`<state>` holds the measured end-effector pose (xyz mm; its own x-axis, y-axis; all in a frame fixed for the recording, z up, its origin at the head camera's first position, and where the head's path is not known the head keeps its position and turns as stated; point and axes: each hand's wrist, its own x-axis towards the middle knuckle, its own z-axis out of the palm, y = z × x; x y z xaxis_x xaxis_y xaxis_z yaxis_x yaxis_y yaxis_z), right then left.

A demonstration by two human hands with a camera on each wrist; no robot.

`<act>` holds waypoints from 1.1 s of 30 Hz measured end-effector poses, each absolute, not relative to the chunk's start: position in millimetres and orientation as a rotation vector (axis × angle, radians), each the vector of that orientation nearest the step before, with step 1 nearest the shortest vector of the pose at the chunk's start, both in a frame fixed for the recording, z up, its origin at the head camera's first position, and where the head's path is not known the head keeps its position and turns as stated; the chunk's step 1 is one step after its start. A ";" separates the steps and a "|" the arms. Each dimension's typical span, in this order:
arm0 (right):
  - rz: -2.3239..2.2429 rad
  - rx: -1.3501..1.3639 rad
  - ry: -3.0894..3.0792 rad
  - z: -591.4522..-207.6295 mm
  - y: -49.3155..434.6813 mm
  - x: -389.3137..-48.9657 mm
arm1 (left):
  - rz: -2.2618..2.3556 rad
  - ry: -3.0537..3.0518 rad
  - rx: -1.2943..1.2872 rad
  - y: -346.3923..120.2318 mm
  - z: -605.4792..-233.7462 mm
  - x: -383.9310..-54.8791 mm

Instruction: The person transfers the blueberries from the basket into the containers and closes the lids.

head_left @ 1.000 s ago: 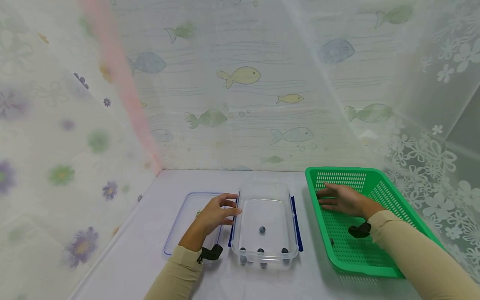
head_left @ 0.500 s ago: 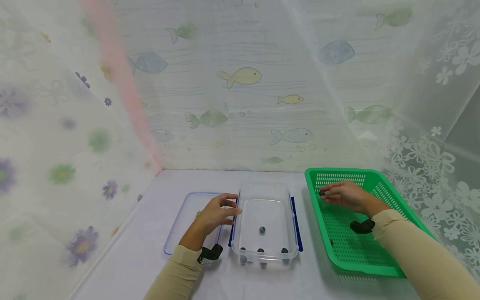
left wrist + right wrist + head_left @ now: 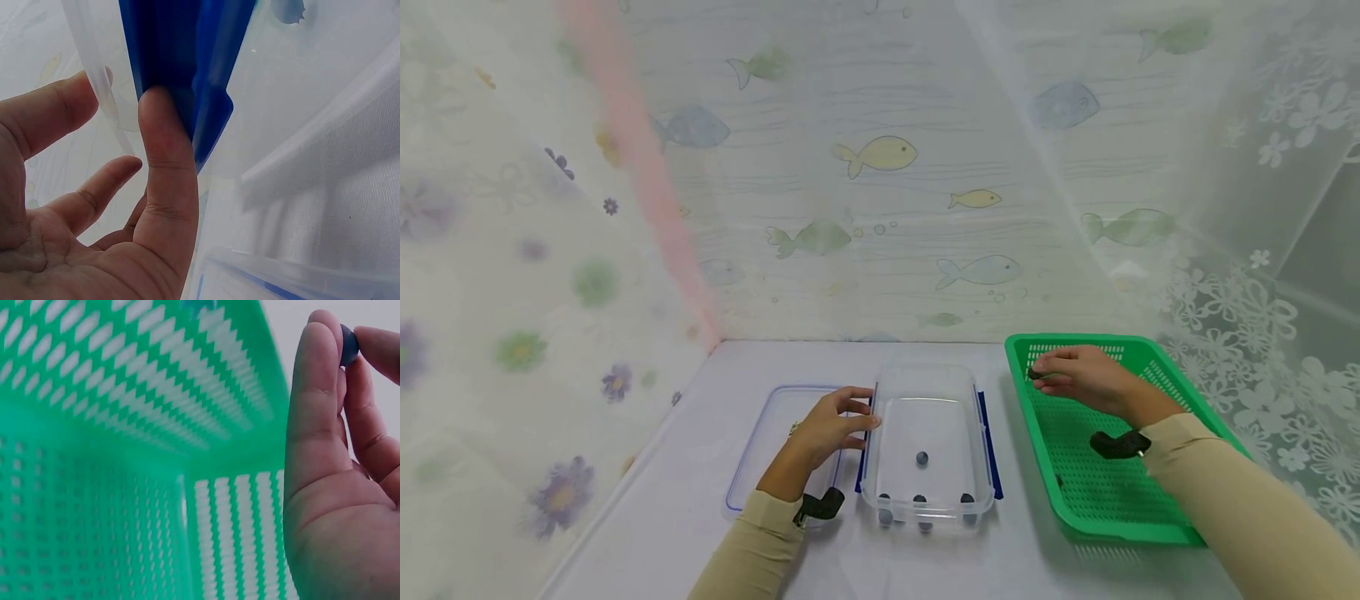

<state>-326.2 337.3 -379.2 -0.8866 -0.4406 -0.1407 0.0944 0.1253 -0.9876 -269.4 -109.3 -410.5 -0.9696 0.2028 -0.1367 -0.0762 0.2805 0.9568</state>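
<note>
My left hand (image 3: 832,430) holds the left side of a clear plastic food container (image 3: 934,417). In the left wrist view, its thumb lies against the blue side latch (image 3: 181,56), with the other fingers about the clear rim. Several blueberries sit in the container, one blueberry (image 3: 922,458) mid-floor and others along the near end. My right hand (image 3: 1086,379) pinches a blueberry (image 3: 349,346) between thumb and fingertips, over the left wall of a green perforated basket (image 3: 1120,537). One small dark blueberry (image 3: 1059,481) shows low at the basket's left side.
A clear lid with a blue seal (image 3: 745,467) lies left of the container, partly behind my left arm. The white table (image 3: 700,517) meets a fish-printed curtain (image 3: 880,250) at the back. Sheer flowered sheets hang at both sides.
My right hand has risen from inside the basket toward its upper left rim, now with a blueberry showing at its fingertips. The left hand stays on the container.
</note>
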 end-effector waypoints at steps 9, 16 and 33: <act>-1.858 -0.355 1.947 -360.5 289.5 -302.6 | 1.755 2.320 0.124 -111.0 -412.6 -268.6; -1.834 -0.375 1.947 -361.2 264.9 -286.7 | 1.752 2.322 0.133 -109.9 -409.1 -266.7; -1.747 -0.419 2.040 -375.5 254.8 -280.7 | 1.785 2.284 0.156 -108.5 -405.7 -262.7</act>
<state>-280.7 254.8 -375.5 -0.8666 -0.4847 -0.1187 0.0427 0.1650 -0.9854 -262.7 -108.5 -405.7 -0.9659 0.2288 -0.1211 -0.0622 0.2488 0.9665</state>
